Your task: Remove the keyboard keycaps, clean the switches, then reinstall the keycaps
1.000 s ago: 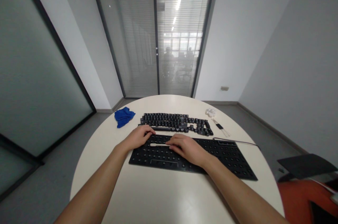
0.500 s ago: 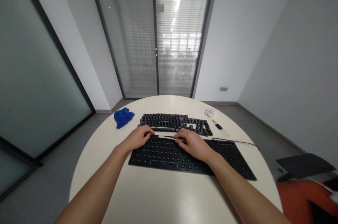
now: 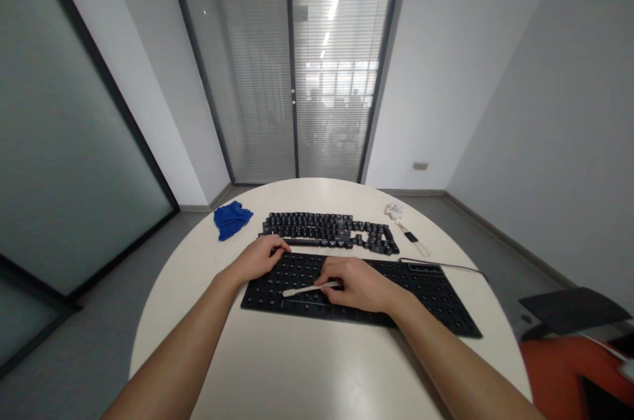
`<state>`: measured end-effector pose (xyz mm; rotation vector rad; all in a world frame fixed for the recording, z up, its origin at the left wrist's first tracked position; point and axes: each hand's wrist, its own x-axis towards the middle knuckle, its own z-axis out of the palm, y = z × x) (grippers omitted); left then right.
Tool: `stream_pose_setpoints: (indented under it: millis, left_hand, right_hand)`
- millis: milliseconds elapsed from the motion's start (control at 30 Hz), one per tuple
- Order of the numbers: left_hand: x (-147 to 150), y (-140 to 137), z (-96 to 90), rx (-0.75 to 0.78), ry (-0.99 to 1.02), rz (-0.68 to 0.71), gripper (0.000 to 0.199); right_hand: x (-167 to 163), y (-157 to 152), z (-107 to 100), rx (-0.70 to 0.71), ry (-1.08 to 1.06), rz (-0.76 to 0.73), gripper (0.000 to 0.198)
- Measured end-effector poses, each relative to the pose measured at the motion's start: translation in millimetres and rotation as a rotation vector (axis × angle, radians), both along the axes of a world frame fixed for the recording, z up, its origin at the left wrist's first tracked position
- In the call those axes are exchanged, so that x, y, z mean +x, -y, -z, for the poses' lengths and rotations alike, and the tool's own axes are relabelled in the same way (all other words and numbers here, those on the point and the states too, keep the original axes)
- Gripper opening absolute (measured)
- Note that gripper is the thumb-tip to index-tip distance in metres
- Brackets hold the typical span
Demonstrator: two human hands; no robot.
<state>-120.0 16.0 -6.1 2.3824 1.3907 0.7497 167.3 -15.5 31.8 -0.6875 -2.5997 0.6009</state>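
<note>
Keyboard base (image 3: pixel 297 270), stripped of its keys, lies flat on the round table (image 3: pixel 277 367) in the head view! Right hand (image 3: pixel 359 282) has the slim pale stick (image 3: pixel 303 290) pinched between thumb and fingers, its tip over the base's left side. Left hand (image 3: pixel 260 257) is curled at the far-left edge; how tightly, can't tell. Loose keycaps (image 3: pixel 307 226) line up just beyond, blue cloth (image 3: pixel 232 220) to their left!
</note>
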Motion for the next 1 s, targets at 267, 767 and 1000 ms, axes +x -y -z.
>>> stream_pose_setpoints:
  millis: [267, 767, 1000]
  left_hand:
    - [0.2, 1.1, -1.9, -0.012, 0.000, 0.000, 0.022]
    - [0.1, 1.4, -2.3, -0.005, 0.002, 0.000, 0.022]
    - [7.8, 6.1, -6.0, 0.018, -0.024, 0.004, 0.019]
  right_hand:
    - [25.6, -23.2, 0.1, 0.081, 0.030, 0.181, 0.015]
    - [26.8, -21.4, -1.4, 0.031, 0.027, 0.180, 0.018]
    - [20.3, -11.6, -4.7, -0.124, 0.060, 0.075, 0.020]
